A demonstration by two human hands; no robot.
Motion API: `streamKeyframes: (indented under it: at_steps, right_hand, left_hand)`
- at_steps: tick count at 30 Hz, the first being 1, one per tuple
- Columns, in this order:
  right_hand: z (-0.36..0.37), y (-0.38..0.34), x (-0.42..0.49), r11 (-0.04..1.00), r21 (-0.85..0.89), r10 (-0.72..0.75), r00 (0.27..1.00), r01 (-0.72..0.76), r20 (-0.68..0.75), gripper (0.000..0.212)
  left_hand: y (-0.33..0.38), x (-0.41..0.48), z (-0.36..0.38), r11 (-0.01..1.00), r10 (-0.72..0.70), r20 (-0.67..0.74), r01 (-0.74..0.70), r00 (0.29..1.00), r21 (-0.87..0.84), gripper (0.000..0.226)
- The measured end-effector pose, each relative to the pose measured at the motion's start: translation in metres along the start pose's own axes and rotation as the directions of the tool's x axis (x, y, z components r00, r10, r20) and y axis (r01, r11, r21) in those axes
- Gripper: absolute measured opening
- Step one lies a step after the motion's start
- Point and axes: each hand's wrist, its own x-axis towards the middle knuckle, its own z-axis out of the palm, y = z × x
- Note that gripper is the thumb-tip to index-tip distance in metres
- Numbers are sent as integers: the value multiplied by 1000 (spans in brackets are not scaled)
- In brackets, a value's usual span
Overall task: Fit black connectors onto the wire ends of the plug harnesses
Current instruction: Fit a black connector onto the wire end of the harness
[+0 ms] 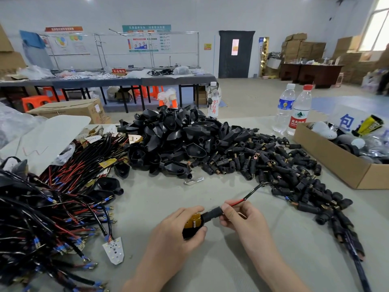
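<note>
My left hand (179, 230) grips a black plug shell (202, 220) with a brass plate showing on its open face. My right hand (242, 216) pinches the shell's neck where a black cable with red wire (249, 194) comes out. That cable arcs right toward a heap of small black connectors (273, 165) with brass ends. A big pile of black plug shells (172, 135) lies at the table's middle. A tangle of black and red wire harnesses (52, 211) with blue terminals fills the left side.
An open cardboard box (336, 165) of parts stands at the right edge, with two water bottles (292, 108) behind the connector heap. A small metal clip (193, 180) lies before the shell pile. A white triangular plate (113, 249) lies by the harnesses.
</note>
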Motion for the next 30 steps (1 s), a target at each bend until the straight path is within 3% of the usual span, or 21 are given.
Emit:
streamKeyframes:
  at_steps: [10, 18, 25, 30]
  right_hand:
    - [-3, 4, 1, 994, -103, -19, 1000, 21, 21, 5]
    - [-2, 2, 0, 999, -48, -6, 999, 4, -44, 8]
    - [0, 4, 2, 998, -70, -17, 994, 10, -104, 8]
    - [0, 1, 2, 999, -32, 7, 991, -11, -132, 9]
  left_hand:
    - [-3, 1, 3, 996, -49, 31, 51, 998, -72, 52]
    - [-7, 0, 4, 999, -34, 46, 36, 998, -29, 54]
    - [-3, 2, 3, 998, 23, -2, -23, 1000, 52, 39]
    - [-4, 3, 2, 999, -11, 14, 12, 1000, -30, 47]
